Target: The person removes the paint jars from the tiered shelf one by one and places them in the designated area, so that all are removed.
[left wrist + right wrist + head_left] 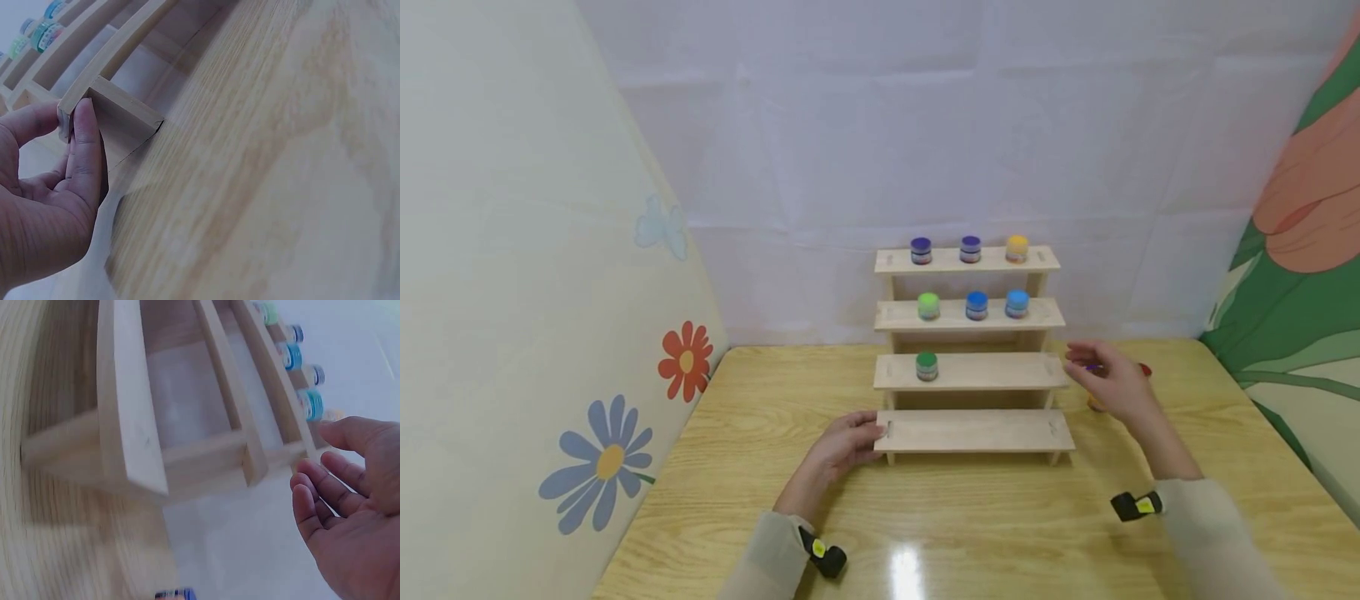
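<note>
A stepped wooden shelf (973,431) with several tiers stands on the table. My left hand (844,446) pinches the left end of its lowest board between thumb and fingers, as the left wrist view shows close up. Beside the right end of the upper tiers, my right hand (1108,379) is raised with loosely bent fingers and holds nothing. Small paint jars stand on the shelf: a dark green jar (927,367) on the second tier from the bottom; a light green jar (928,306) and two blue ones above; two purple and a yellow jar (1017,249) on top.
Behind my right hand, more jars are partly hidden, among them a red one (1145,370) and an orange one (1096,404). A white cloth (820,150) hangs behind the wooden table (775,383). Flower-patterned panels flank both sides.
</note>
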Demonstrator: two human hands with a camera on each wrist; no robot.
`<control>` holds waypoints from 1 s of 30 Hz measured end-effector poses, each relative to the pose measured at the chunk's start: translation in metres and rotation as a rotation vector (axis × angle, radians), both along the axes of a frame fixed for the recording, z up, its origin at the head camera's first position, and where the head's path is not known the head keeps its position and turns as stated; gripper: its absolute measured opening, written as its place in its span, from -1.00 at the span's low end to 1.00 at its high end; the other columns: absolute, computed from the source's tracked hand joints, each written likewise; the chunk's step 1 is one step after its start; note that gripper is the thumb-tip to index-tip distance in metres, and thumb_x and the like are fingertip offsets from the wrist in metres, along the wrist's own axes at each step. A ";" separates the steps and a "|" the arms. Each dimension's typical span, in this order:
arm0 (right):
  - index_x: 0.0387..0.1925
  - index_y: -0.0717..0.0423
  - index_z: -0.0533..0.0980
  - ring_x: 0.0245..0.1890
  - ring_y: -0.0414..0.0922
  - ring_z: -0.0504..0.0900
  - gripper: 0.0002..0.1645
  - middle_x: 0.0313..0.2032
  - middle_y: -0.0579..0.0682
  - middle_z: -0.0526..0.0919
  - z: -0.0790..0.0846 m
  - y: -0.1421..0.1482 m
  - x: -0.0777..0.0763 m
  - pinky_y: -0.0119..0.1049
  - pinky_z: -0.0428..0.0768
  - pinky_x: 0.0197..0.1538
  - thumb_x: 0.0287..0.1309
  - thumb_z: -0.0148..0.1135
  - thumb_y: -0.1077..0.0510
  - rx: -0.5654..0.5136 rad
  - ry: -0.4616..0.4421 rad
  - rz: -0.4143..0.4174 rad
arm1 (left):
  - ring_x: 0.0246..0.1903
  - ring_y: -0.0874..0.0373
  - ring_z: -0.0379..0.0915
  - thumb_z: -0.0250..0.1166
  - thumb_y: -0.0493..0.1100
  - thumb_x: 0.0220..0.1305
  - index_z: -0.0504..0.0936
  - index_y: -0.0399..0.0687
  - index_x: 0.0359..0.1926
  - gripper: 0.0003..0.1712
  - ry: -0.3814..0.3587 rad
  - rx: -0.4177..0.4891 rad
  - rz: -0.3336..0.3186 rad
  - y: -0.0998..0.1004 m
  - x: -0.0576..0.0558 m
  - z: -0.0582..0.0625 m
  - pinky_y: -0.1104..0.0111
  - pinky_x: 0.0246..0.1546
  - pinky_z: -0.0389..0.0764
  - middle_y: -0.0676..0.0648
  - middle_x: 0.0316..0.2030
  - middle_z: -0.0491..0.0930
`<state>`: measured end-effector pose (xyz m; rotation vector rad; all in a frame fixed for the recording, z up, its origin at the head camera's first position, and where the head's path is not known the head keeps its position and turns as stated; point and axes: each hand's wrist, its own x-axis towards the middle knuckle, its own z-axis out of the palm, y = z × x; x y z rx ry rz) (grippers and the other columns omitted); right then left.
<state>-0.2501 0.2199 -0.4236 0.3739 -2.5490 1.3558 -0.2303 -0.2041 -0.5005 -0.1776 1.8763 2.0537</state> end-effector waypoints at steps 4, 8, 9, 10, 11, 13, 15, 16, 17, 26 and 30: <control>0.23 0.37 0.46 -0.13 -0.38 0.53 -0.50 0.01 0.29 0.65 0.004 -0.018 0.001 -0.64 0.49 -0.07 0.39 0.26 0.15 -0.032 0.006 0.040 | -0.21 0.13 0.64 0.25 -0.33 0.37 0.28 -0.48 0.38 -0.36 -0.003 0.003 0.008 0.001 0.000 -0.001 0.36 -0.26 0.69 -0.21 -0.03 0.62; 0.22 0.34 0.47 -0.07 -0.17 0.59 -0.53 0.00 0.26 0.66 0.003 -0.034 -0.002 -0.60 0.52 -0.05 0.38 0.27 0.18 -0.051 -0.004 0.076 | -0.21 0.14 0.64 0.24 -0.33 0.37 0.26 -0.48 0.39 -0.35 -0.008 0.008 0.013 0.001 0.000 0.000 0.36 -0.27 0.69 -0.21 -0.02 0.62; 0.21 0.33 0.48 -0.05 -0.12 0.59 -0.53 0.01 0.26 0.66 0.003 -0.038 -0.002 -0.58 0.52 -0.04 0.38 0.27 0.18 -0.056 -0.011 0.083 | -0.21 0.14 0.64 0.24 -0.33 0.37 0.25 -0.48 0.39 -0.35 -0.007 0.008 0.012 0.001 0.000 0.000 0.37 -0.27 0.69 -0.21 -0.01 0.62; 0.21 0.32 0.48 -0.04 -0.07 0.60 -0.54 0.00 0.25 0.66 0.002 -0.042 -0.003 -0.57 0.52 -0.04 0.39 0.26 0.18 -0.058 -0.018 0.088 | -0.20 0.15 0.64 0.24 -0.33 0.37 0.26 -0.47 0.40 -0.35 -0.009 0.008 0.013 0.001 0.000 0.000 0.37 -0.26 0.69 -0.20 -0.01 0.61; 0.21 0.31 0.48 -0.03 -0.02 0.60 -0.55 0.01 0.24 0.66 0.002 -0.046 -0.004 -0.56 0.53 -0.03 0.39 0.26 0.18 -0.063 -0.024 0.093 | -0.21 0.15 0.64 0.24 -0.32 0.37 0.27 -0.46 0.40 -0.35 -0.011 0.007 0.016 0.001 0.000 0.000 0.37 -0.27 0.69 -0.20 -0.01 0.61; 0.21 0.30 0.49 -0.01 0.04 0.60 -0.56 0.01 0.23 0.66 0.001 -0.053 -0.005 -0.53 0.54 -0.02 0.39 0.26 0.19 -0.076 -0.038 0.101 | -0.20 0.15 0.64 0.24 -0.32 0.38 0.25 -0.46 0.40 -0.34 -0.007 0.006 0.011 0.001 0.000 0.000 0.37 -0.26 0.69 -0.20 0.00 0.61; 0.20 0.29 0.49 0.00 0.06 0.61 -0.57 0.01 0.23 0.66 0.000 -0.060 -0.007 -0.50 0.56 -0.01 0.38 0.26 0.20 -0.086 -0.044 0.105 | -0.19 0.15 0.63 0.24 -0.32 0.39 0.23 -0.47 0.41 -0.33 -0.002 0.006 0.002 0.000 0.000 0.000 0.37 -0.26 0.69 -0.21 0.00 0.61; 0.20 0.29 0.49 0.00 0.07 0.61 -0.57 0.01 0.22 0.66 0.000 -0.064 -0.007 -0.48 0.57 -0.01 0.38 0.26 0.20 -0.089 -0.043 0.109 | -0.19 0.16 0.63 0.24 -0.31 0.39 0.22 -0.48 0.42 -0.32 0.001 0.008 -0.002 0.000 0.000 0.001 0.37 -0.25 0.69 -0.20 0.01 0.60; 0.19 0.29 0.49 -0.01 0.07 0.61 -0.57 0.01 0.23 0.66 0.001 -0.067 -0.008 -0.46 0.58 -0.01 0.37 0.27 0.21 -0.096 -0.040 0.113 | -0.19 0.16 0.63 0.24 -0.31 0.39 0.21 -0.49 0.42 -0.32 0.002 0.010 -0.005 0.000 0.000 0.001 0.37 -0.25 0.69 -0.20 0.01 0.60; 0.20 0.30 0.49 -0.01 0.08 0.63 -0.54 0.01 0.22 0.66 0.000 -0.094 -0.014 -0.07 0.63 0.10 0.34 0.30 0.21 -0.128 -0.066 0.150 | -0.21 0.16 0.63 0.24 -0.33 0.38 0.26 -0.48 0.39 -0.36 -0.005 0.007 0.014 0.001 0.001 0.001 0.37 -0.27 0.69 -0.18 -0.04 0.62; 0.18 0.27 0.50 -0.02 0.08 0.63 -0.56 0.00 0.21 0.67 -0.001 -0.103 -0.017 0.01 0.61 0.12 0.33 0.31 0.21 -0.136 -0.082 0.164 | -0.21 0.15 0.63 0.24 -0.33 0.38 0.28 -0.46 0.39 -0.37 -0.009 -0.001 0.015 0.002 -0.001 0.001 0.37 -0.26 0.68 -0.18 -0.02 0.62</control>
